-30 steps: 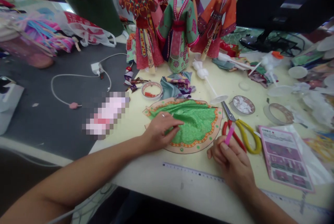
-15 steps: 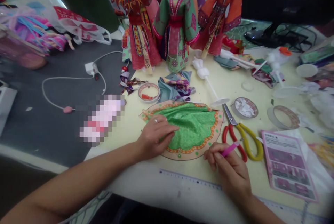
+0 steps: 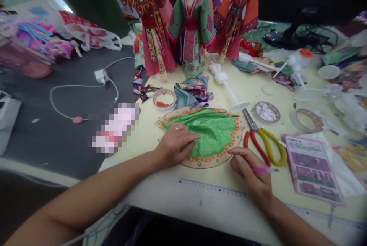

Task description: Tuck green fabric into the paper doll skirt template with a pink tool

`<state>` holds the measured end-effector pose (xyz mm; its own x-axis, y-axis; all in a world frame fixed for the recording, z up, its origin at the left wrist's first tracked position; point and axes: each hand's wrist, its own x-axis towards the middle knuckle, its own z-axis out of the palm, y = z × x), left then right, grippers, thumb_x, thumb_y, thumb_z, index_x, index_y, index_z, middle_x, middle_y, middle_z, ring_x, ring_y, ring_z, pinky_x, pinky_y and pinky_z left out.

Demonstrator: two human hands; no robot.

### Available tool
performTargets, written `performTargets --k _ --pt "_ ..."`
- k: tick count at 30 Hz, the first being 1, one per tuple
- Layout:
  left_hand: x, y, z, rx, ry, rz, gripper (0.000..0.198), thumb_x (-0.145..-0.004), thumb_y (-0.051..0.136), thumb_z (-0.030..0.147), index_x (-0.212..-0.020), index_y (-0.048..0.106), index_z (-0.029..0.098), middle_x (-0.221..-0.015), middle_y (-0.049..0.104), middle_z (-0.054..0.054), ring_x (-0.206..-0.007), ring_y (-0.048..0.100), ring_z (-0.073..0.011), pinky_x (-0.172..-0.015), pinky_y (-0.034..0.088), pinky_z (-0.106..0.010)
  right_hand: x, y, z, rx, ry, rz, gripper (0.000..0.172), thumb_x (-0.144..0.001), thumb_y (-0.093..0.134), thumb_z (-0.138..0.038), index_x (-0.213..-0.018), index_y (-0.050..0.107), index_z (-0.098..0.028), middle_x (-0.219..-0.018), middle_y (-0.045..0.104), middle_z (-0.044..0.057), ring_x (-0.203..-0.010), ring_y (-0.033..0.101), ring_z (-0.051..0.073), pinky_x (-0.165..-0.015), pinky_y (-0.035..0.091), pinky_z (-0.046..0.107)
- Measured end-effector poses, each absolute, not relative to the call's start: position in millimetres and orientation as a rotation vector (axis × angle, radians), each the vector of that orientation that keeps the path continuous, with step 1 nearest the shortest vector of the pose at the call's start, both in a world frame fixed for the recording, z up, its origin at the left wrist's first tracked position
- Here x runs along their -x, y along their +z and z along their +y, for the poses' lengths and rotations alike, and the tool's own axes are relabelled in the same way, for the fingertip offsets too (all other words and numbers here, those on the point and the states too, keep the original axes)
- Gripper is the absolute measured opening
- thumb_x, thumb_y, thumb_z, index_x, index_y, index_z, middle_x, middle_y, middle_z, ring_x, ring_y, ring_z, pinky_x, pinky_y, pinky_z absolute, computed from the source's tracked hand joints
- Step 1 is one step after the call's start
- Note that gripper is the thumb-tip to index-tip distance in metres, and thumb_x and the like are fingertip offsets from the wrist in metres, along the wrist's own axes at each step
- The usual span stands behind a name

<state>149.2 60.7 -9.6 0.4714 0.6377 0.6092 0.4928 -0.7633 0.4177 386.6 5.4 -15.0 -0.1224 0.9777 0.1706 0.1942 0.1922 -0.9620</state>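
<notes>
A half-round green cloth (image 3: 215, 133) with an orange and pink border lies on the cream table top. My left hand (image 3: 176, 144), with a ring on one finger, rests on its left part; thumb and fingers are pressed together, and whatever is between them is hidden. At the cloth's lower right edge is my right hand (image 3: 249, 169), holding a pink pen (image 3: 261, 170) whose tip points right; its index finger reaches toward the border. Scissors (image 3: 262, 137) with red and yellow handles lie just right of the cloth.
Dressed dolls (image 3: 192, 28) stand at the back. Nearer are a tape roll (image 3: 164, 99), a white doll stand (image 3: 229, 89), a round dish of white scraps (image 3: 266, 112), a printed card (image 3: 314, 167) and a ruler (image 3: 212, 188). A cable (image 3: 61, 85) crosses the dark mat.
My right hand has turned so the pen lies flatter, its index finger now stretched toward the cloth's edge. My left hand stays on the cloth. The view has shifted slightly.
</notes>
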Motion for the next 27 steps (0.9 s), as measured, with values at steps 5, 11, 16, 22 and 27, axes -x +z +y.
performTargets --k 5,11,16,22,27 --pt "-151 -8 60 -2.569 1.214 0.972 0.017 -0.081 0.052 0.013 -0.095 0.061 0.016 -0.074 0.067 -0.003 -0.072 0.055 -0.0148 -0.077 0.046 -0.034 -382 -14 6 1.104 1.117 -1.493 0.019 -0.09 0.043 -0.024 -0.101 0.058 -0.02 -0.054 0.04 -0.005 -0.048 0.04 0.009 -0.042 0.032 0.022" --pt "-154 -10 60 -2.579 1.225 0.944 0.015 -0.083 0.05 0.015 -0.094 0.06 0.017 -0.073 0.068 -0.002 -0.069 0.057 -0.0138 -0.076 0.046 -0.034 -386 -20 11 1.117 1.061 -1.533 0.018 -0.09 0.044 -0.025 -0.1 0.057 -0.018 -0.055 0.042 -0.004 -0.05 0.041 0.01 -0.045 0.033 0.023" --pt "-154 -14 61 -2.586 1.188 0.947 0.015 -0.084 0.05 0.017 -0.093 0.062 0.017 -0.071 0.067 -0.003 -0.069 0.058 -0.0147 -0.075 0.045 -0.034 -388 -21 14 1.128 1.053 -1.526 0.017 -0.09 0.044 -0.026 -0.099 0.057 -0.02 -0.056 0.041 -0.005 -0.051 0.04 0.01 -0.047 0.032 0.024" --pt "-154 -15 60 -2.597 1.158 0.941 0.015 -0.084 0.05 0.016 -0.092 0.063 0.016 -0.073 0.068 -0.004 -0.071 0.058 -0.0155 -0.074 0.045 -0.035 -386 -18 16 1.105 1.034 -1.542 0.018 -0.09 0.043 -0.027 -0.099 0.056 -0.019 -0.055 0.041 -0.005 -0.051 0.04 0.01 -0.047 0.032 0.024" --pt "-154 -13 61 -2.608 1.155 0.96 0.016 -0.084 0.05 0.017 -0.092 0.063 0.015 -0.073 0.068 -0.004 -0.07 0.057 -0.0154 -0.075 0.044 -0.034 -386 -19 17 1.105 1.015 -1.577 0.018 -0.09 0.043 -0.028 -0.099 0.056 -0.019 -0.056 0.042 -0.005 -0.053 0.042 0.01 -0.048 0.033 0.024"
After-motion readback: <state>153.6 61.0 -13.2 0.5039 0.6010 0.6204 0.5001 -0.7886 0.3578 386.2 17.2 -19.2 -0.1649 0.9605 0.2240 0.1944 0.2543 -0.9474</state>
